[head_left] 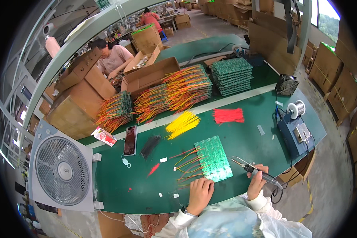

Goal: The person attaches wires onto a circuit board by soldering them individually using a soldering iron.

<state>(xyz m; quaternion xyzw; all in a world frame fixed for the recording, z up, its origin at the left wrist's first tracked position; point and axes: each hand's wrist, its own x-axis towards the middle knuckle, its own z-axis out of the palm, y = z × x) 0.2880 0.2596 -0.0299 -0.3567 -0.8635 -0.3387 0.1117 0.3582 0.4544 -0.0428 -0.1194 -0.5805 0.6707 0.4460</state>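
Observation:
A green circuit board panel (213, 158) lies on the green bench in front of me, with red and yellow wires (186, 164) fanning out from its left side. My left hand (201, 193) is at the panel's near left corner, its fingers bent and pressed together; what they pinch, if anything, is hidden. In my right hand (256, 183) is a soldering iron (270, 179), gripped just right of the panel. Its tip points up and left, apart from the board. Beyond the panel lie a bundle of yellow wires (182, 124) and a bundle of red wires (229, 115).
Stacked boards (231, 75) and wired boards (188, 87) line the bench's back. To the right sit a solder spool (296, 108) and a blue soldering station (291, 133); at left, a fan (63, 170), a phone (130, 141) and black wires (150, 146). A co-worker (114, 57) sits beyond.

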